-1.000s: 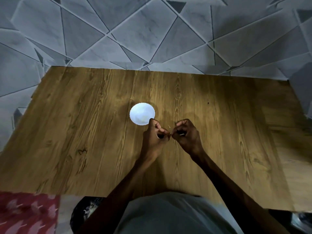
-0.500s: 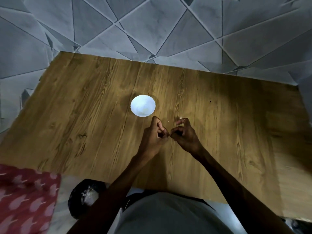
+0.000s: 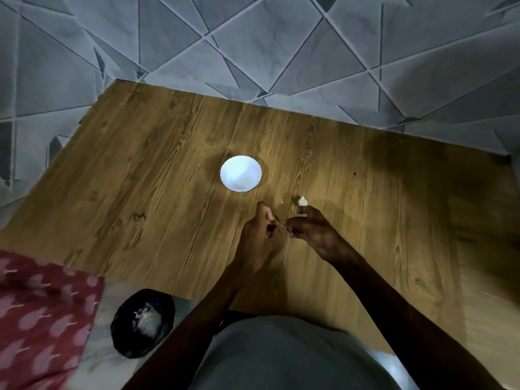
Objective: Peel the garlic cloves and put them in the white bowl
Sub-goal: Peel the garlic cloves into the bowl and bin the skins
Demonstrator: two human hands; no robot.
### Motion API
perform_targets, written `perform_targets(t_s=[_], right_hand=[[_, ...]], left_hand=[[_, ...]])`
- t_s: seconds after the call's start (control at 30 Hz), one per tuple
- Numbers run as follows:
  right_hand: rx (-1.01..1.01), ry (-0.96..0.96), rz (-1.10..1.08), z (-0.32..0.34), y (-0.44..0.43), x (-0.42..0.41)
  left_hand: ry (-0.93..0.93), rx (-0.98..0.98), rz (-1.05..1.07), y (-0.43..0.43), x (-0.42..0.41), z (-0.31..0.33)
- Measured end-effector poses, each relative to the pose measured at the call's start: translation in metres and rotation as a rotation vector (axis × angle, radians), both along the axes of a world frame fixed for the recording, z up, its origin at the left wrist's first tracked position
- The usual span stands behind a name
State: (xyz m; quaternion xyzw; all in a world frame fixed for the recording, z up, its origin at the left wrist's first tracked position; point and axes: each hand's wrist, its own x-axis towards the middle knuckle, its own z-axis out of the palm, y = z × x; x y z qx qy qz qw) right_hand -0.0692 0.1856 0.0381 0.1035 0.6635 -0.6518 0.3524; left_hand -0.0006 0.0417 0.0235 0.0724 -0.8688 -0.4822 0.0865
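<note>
The white bowl (image 3: 241, 173) stands on the wooden table (image 3: 157, 192), just beyond my hands. My left hand (image 3: 260, 235) is curled and pinches a small garlic clove (image 3: 279, 226) that is mostly hidden in the fingers. Fingertips of my right hand (image 3: 309, 230) pinch the same clove or its skin from the right. A pale garlic piece (image 3: 302, 201) lies on the table just above my right hand. A thin scrap of skin (image 3: 282, 202) lies to its left.
A black bag (image 3: 143, 322) with whitish scraps inside sits on the floor below the table's near edge. A red patterned cloth (image 3: 42, 319) lies at the lower left. Grey tiled floor (image 3: 253, 52) surrounds the table.
The view has swung, so the table sits more to the right. The pale garlic piece beside my right hand now shows fully. My hands stay together on the clove.
</note>
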Motion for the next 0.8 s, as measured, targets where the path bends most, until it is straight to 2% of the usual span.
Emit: perform_targets(t_s=[0.1, 0.27, 0.4, 0.53, 0.67, 0.8], right_hand=[[0.159, 0.125, 0.041, -0.003, -0.001, -0.004], [0.437, 0.536, 0.192, -0.028, -0.006, -0.007], [0.555, 0.677, 0.263, -0.044, -0.008, -0.006], [0.54, 0.746, 0.257, -0.038, -0.01, -0.001], [0.438, 0.696, 0.255, -0.035, -0.011, 0.002], [0.419, 0.738, 0.238, -0.035, -0.013, 0.005]], left_hand=[[-0.108, 0.11, 0.052, -0.014, -0.008, -0.013], [-0.26, 0.251, 0.101, -0.032, -0.015, -0.03], [-0.322, 0.317, 0.11, -0.038, -0.02, -0.035], [-0.349, 0.377, 0.119, -0.041, -0.027, -0.036], [-0.355, 0.397, 0.085, -0.042, -0.033, -0.031], [-0.38, 0.382, 0.029, -0.044, -0.036, -0.022]])
